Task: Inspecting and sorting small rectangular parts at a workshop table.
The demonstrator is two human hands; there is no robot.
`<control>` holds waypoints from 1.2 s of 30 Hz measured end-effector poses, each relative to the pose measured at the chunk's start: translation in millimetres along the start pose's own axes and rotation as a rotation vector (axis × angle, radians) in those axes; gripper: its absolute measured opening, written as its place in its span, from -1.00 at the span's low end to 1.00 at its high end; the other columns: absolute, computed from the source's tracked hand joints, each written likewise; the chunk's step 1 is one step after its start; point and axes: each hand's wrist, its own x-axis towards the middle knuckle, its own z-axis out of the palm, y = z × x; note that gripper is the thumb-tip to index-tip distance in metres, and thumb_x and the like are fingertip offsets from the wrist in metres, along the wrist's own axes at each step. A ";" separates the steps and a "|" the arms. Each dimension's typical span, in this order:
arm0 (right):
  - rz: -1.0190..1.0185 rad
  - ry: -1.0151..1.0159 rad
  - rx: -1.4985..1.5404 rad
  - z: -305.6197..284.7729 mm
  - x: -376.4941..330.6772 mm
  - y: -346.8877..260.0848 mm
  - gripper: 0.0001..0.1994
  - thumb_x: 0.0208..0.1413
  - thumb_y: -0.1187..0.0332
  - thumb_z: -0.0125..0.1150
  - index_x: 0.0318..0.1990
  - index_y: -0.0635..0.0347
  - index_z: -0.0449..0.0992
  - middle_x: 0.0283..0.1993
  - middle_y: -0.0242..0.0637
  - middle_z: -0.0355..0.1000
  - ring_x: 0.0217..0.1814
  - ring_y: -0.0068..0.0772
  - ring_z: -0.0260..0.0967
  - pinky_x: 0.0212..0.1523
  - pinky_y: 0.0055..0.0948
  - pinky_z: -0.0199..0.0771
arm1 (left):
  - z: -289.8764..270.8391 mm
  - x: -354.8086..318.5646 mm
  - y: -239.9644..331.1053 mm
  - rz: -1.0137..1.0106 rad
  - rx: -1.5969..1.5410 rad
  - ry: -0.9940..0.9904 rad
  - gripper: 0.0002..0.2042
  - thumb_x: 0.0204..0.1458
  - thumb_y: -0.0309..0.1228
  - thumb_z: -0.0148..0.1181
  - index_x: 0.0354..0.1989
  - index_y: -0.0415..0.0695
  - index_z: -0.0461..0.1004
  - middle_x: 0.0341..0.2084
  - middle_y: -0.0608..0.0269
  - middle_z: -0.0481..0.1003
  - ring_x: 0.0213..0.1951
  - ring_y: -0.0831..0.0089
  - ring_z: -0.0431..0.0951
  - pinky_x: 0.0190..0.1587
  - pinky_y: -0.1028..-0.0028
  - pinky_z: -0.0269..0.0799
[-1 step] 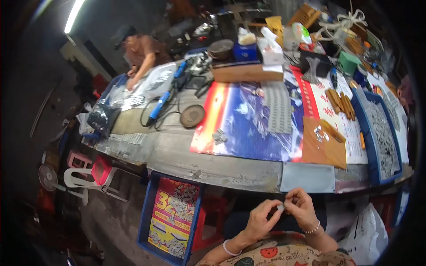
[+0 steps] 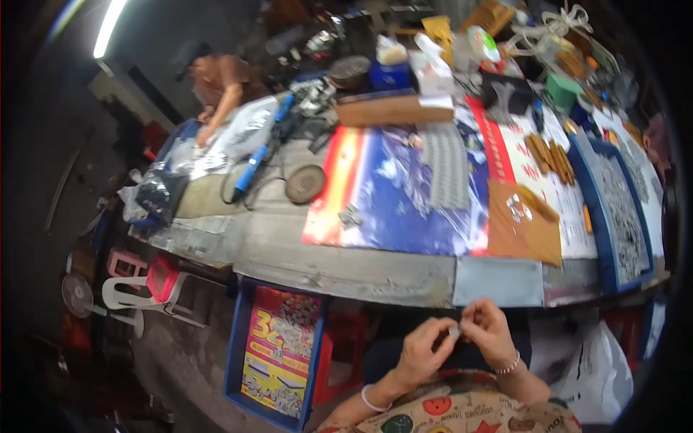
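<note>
Left hand [image 2: 422, 348] grasps a small pale-grey piece [image 2: 454, 332] between thumb and fingertips. The piece is held off the near edge of the worktable [image 2: 354, 270]. Right hand [image 2: 492, 335] has its fingertips drawn together at the piece's right side; whether they grip it cannot be determined. A blue tray [image 2: 233, 361] containing small grey bits [image 2: 292, 339] is to the left.

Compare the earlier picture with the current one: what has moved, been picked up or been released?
The table and its contents appear slightly higher and further left, probably from the head camera turning. Nothing was visibly picked up or released. Unchanged: the left hand holds a small pale piece, the right hand close beside it; the brown envelope lies flat.
</note>
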 end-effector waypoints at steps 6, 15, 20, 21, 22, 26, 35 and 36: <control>0.002 -0.057 0.083 -4.3 12.0 -8.2 -0.86 0.20 0.47 0.07 -0.12 0.23 0.33 -0.33 -0.45 0.32 -0.37 -0.73 0.28 -0.41 -0.69 0.33 | -5.8 25.1 0.3 0.158 0.107 -0.003 -0.90 -0.06 -0.65 0.21 -0.34 -0.25 0.52 -0.49 0.10 0.51 -0.47 0.34 0.54 -0.41 0.48 0.43; 0.047 -0.039 0.162 -9.3 33.0 -21.0 -0.90 0.22 0.46 0.04 -0.15 0.26 0.34 -0.35 -0.41 0.36 -0.43 -0.72 0.33 -0.45 -0.73 0.35 | -4.8 47.4 8.8 -0.416 -0.369 -0.075 -0.91 0.09 -0.59 0.14 -0.26 -0.32 0.51 -0.47 0.34 0.53 -0.43 0.69 0.47 -0.37 0.68 0.38; 0.039 -0.056 0.137 -16.6 48.3 -23.8 -0.87 0.24 0.44 0.01 -0.12 0.28 0.35 -0.35 -0.39 0.39 -0.42 -0.71 0.33 -0.44 -0.73 0.36 | -5.5 66.9 3.9 -0.464 -0.391 -0.109 -0.91 0.11 -0.57 0.14 -0.25 -0.32 0.50 -0.46 0.34 0.52 -0.42 0.71 0.47 -0.37 0.70 0.38; 0.033 -0.067 0.136 -17.7 51.4 -24.3 -0.86 0.25 0.43 0.01 -0.11 0.29 0.36 -0.33 -0.40 0.38 -0.39 -0.71 0.34 -0.42 -0.71 0.37 | -6.3 70.0 2.5 -0.461 -0.406 -0.110 -0.91 0.11 -0.56 0.13 -0.25 -0.32 0.49 -0.47 0.34 0.52 -0.43 0.71 0.46 -0.38 0.70 0.38; 0.022 -0.078 0.136 -17.8 55.3 -26.7 -0.84 0.25 0.42 0.01 -0.10 0.30 0.38 -0.30 -0.40 0.38 -0.35 -0.70 0.35 -0.40 -0.69 0.38 | -8.1 74.5 2.9 -0.455 -0.419 -0.112 -0.91 0.12 -0.56 0.13 -0.25 -0.31 0.49 -0.47 0.35 0.52 -0.44 0.71 0.46 -0.38 0.70 0.37; 0.041 -0.145 0.087 -12.4 57.6 -34.5 -0.82 0.26 0.39 0.02 -0.09 0.31 0.40 -0.28 -0.38 0.39 -0.34 -0.68 0.35 -0.41 -0.68 0.39 | -16.7 74.0 8.1 -0.509 -0.431 -0.114 -0.91 0.13 -0.55 0.12 -0.25 -0.30 0.49 -0.48 0.39 0.50 -0.44 0.73 0.43 -0.39 0.72 0.35; 0.001 -0.096 -0.068 -12.4 50.1 -21.2 -0.91 0.16 0.47 0.11 -0.23 0.30 0.43 -0.37 -0.43 0.41 -0.41 -0.72 0.31 -0.40 -0.70 0.33 | -7.4 59.0 -11.0 -0.487 -0.382 -0.165 -0.91 0.15 -0.51 0.10 -0.24 -0.26 0.46 -0.47 0.38 0.50 -0.41 0.71 0.47 -0.38 0.70 0.38; -0.026 -0.107 -0.073 -12.1 49.5 -21.6 -0.91 0.16 0.47 0.11 -0.23 0.30 0.44 -0.37 -0.43 0.42 -0.42 -0.73 0.30 -0.42 -0.70 0.32 | -7.5 58.3 -9.9 -0.474 -0.401 -0.159 -0.91 0.15 -0.51 0.10 -0.23 -0.26 0.45 -0.45 0.37 0.50 -0.40 0.70 0.48 -0.38 0.69 0.39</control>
